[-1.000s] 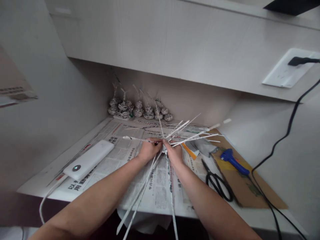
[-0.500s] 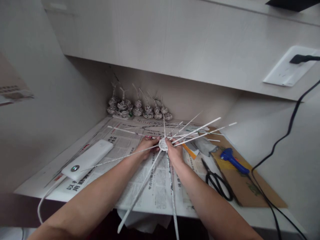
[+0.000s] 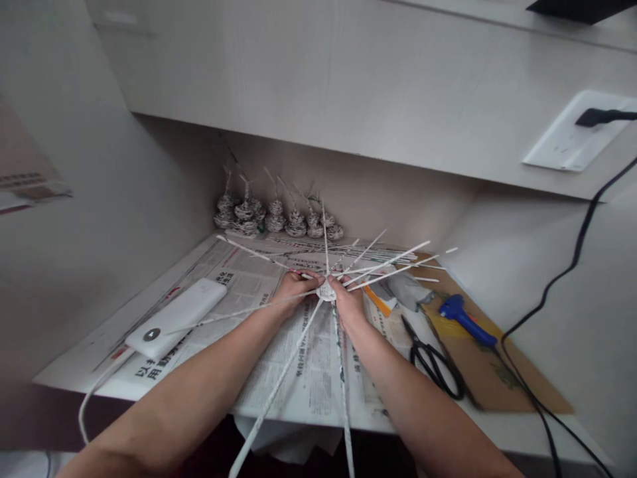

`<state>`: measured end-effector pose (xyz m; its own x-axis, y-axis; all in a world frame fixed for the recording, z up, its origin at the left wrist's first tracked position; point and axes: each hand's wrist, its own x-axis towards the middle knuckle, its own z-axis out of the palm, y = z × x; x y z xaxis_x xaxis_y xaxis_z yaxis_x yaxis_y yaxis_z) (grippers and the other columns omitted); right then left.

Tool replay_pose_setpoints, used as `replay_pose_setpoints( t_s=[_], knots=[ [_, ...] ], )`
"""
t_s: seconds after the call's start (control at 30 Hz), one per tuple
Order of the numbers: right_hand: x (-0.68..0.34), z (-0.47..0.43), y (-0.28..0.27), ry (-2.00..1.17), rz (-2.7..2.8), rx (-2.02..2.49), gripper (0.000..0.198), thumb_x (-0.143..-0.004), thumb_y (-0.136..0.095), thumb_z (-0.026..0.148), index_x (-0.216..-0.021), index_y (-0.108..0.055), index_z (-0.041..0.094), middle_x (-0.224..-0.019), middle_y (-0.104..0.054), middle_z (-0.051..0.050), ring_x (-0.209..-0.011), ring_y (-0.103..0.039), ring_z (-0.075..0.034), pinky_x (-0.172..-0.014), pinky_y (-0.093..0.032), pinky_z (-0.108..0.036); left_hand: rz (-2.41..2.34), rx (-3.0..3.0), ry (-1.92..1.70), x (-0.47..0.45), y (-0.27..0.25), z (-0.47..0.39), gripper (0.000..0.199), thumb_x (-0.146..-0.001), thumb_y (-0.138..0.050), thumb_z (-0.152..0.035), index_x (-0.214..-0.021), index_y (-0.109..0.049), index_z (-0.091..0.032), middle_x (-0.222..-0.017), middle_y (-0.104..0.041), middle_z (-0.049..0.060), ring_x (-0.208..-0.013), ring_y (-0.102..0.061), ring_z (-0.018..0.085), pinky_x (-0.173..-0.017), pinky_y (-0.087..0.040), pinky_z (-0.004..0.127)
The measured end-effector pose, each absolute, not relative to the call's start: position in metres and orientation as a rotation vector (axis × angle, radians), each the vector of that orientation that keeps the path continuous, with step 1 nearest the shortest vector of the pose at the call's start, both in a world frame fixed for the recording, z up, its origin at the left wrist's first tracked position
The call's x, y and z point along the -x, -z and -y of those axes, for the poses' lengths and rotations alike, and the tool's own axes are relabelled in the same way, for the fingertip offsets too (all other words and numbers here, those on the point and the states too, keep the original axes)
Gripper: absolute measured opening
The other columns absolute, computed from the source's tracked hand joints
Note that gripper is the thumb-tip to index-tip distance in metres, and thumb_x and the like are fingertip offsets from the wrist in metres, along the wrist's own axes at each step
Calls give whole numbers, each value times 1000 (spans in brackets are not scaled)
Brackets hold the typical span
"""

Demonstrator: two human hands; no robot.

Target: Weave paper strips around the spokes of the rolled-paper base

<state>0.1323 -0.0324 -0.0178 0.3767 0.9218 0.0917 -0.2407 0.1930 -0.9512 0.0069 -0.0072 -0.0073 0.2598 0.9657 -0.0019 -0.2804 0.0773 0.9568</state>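
Newspaper [image 3: 316, 372], cardboard [image 3: 475, 368] on white desk [image 3: 517, 428].

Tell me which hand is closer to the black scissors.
Right. The right hand, at the right edge of the woven disc, is left of the scissors, not touching them. The left hand is farther left, at the disc's opposite edge.
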Motion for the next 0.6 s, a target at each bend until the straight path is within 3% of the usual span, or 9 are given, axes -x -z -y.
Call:
replay_pose_setpoints(
  t_s=[0.17,0.37,0.6],
  knots=[
    [-140,26,21,-932,856,1031,22,-63,-73,36,-66,-62,17,-56,-61,3,-50,-55,-13,-52,-43,-25,-695,-1173,-814,14,-1,-4,37,-51,-87,-26,-83,-73,-13,-71,-70,7,-61,-63,16,-55,-49,24],
    [-140,32,13,-917,998,1095,20,-65,-71,35,-65,-63,17,-55,-60,3,-50,-54,-13,-52,-42,-24,-822,-875,-1005,17,-2,-9,33,-57,-85,-21,-87,-73,-14,-73,-69,4,-60,-63,13,-58,-53,24],
    [-137,39,15,-928,1177,1186,20,-69,-69,36,-71,-67,16,-58,-64,2,-52,-55,-13,-54,-44,-24,-782,-944,-1095,6,3,-3,38,-40,-91,-30,-63,-65,-13,-57,-63,-2,-52,-57,9,-54,-46,21]
  ],
)
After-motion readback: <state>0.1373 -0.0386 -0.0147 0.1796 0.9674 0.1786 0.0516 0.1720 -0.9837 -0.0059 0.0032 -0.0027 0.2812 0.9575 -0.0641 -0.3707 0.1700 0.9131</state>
